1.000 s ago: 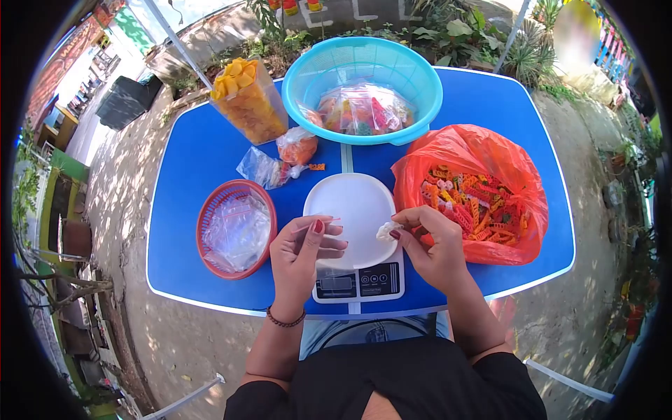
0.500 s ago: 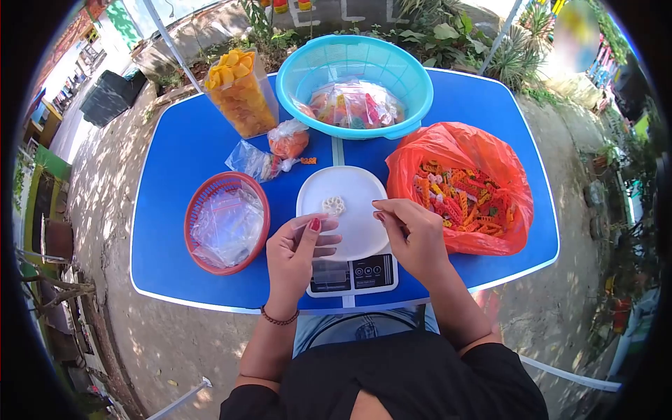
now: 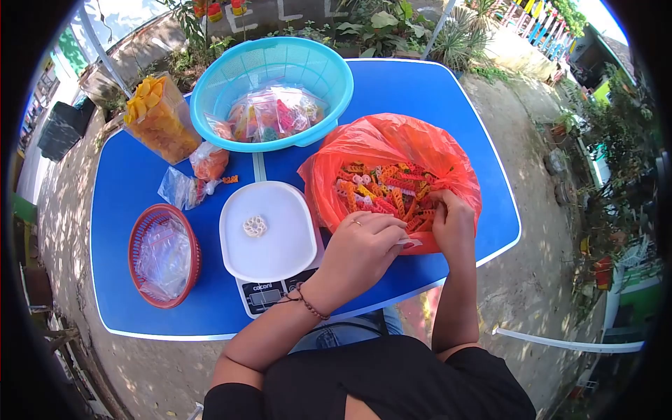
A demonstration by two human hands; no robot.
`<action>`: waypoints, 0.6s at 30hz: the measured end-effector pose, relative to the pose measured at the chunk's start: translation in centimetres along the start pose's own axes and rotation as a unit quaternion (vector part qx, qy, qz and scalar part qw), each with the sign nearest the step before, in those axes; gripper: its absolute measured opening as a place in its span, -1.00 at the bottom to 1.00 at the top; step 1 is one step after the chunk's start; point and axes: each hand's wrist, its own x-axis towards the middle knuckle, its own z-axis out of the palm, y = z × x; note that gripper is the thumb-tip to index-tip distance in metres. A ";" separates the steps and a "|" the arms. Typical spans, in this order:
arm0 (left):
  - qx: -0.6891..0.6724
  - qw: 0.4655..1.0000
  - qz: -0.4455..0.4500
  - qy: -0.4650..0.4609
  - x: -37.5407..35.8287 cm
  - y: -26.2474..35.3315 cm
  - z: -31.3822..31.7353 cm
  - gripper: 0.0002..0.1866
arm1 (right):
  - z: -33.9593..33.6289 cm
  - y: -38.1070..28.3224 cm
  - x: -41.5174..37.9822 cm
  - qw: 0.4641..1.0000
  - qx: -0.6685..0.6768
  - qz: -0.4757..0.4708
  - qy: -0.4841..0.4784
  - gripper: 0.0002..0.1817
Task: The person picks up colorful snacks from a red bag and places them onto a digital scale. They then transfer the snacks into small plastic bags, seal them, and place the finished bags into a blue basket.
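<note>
The left hand [image 3: 367, 245], right of the frame's centre, has its fingers curled closed, with a small plastic bag [image 3: 407, 242], mostly hidden, at the fingertips. The right hand [image 3: 451, 217] dips bent fingers into the red bag [image 3: 392, 133] at centre right, among the twisted snacks [image 3: 392, 192]; whether it grips one, I cannot tell. Beside the red bag, near the frame's centre, a white snack [image 3: 254, 226] lies on the scale's white tray [image 3: 273, 255]. Farther out on the blue tabletop [image 3: 420, 87] are a red basket [image 3: 195, 269] of clear bags at lower left and a turquoise basin [image 3: 339, 91] of filled packets at upper centre.
</note>
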 end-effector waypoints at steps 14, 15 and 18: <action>0.105 0.987 0.001 -0.119 -1.3 0.5 2.2 -0.86 | 1.2 1.0 1.0 0.997 0.012 -0.075 -0.031 -0.63; 0.106 0.987 0.002 -0.121 -1.3 0.5 2.1 -0.86 | 1.2 1.0 1.0 0.996 0.010 -0.081 -0.029 -0.65; 0.108 0.986 0.004 -0.125 -1.4 0.6 1.9 -0.86 | 1.9 0.9 0.8 0.997 -0.032 -0.062 -0.045 -0.66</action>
